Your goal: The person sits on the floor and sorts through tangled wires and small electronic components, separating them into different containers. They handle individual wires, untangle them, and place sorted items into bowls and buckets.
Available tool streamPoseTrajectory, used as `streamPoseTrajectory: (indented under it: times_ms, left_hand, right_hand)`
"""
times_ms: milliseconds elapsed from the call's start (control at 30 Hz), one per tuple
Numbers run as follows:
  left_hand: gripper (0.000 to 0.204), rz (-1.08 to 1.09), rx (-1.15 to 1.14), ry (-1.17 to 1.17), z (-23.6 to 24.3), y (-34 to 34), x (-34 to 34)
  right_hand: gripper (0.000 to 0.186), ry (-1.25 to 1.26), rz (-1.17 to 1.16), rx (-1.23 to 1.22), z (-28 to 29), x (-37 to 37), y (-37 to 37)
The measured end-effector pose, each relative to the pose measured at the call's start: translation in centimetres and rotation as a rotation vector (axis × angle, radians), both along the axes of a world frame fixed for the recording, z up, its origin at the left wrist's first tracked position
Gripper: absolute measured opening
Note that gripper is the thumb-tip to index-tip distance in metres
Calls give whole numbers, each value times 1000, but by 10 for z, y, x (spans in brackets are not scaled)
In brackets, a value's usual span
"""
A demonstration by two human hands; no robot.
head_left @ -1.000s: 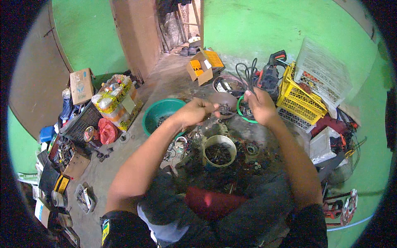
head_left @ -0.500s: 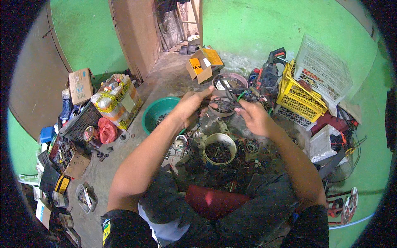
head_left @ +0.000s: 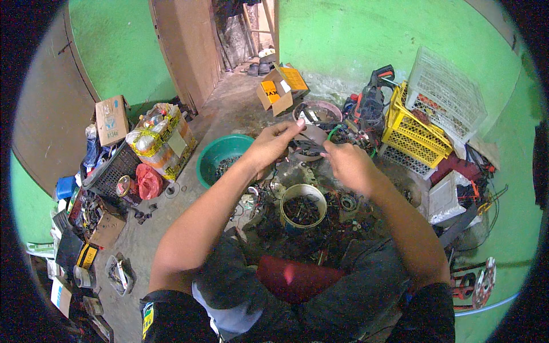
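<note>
My left hand (head_left: 273, 144) and my right hand (head_left: 346, 160) hold a dark cable (head_left: 309, 146) between them, fingers closed on it, above a dull round container (head_left: 304, 130). Just behind is a pinkish basin (head_left: 320, 107) with small parts, beside a green ring (head_left: 335, 132). Below my hands stands a cream bucket (head_left: 302, 187) holding dark scraps, with loose wires and small parts around it. A green basin (head_left: 209, 154) with small pieces lies left of my left hand.
Yellow crates (head_left: 412, 140) and a power tool (head_left: 372, 108) stand by the right wall. An open cardboard box (head_left: 283, 91) sits near the doorway. Packed bundles (head_left: 160, 143), a dark basket (head_left: 111, 171) and cluttered boxes (head_left: 106, 226) line the left side.
My right hand has moved down from its raised position, bringing the cable toward my left hand. My left hand has moved slightly up, and both hands are now closer together on the cable.
</note>
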State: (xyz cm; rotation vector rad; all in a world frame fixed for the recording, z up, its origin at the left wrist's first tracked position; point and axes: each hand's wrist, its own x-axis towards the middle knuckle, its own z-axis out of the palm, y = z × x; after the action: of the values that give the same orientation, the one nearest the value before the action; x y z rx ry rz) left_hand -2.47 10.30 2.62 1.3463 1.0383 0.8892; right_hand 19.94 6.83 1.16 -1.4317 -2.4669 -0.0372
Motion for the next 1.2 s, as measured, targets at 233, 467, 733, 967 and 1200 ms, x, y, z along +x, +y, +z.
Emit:
streamPoseTrajectory:
  times_ms: [233,467,733,967,1200]
  left_hand:
    - [26,-40,224,236,-11,4,-4]
    - [21,-2,348,287,-15,8,-7]
    - [20,-40,338,347,-17,9,-6]
    - [19,-77,333,350,-13,6,-2]
    - [21,-44,368,303,-22,9,-5]
  right_hand:
    - [29,-56,-62,-5,1,-4,-6]
    - [42,4,-45,-48,16,-14,-17]
    - [19,42,221,395,-8,-8,-4]
    - [17,286,133,-115,-37,-9,7]
    - [36,374,182,-196,-16,-21,-7]
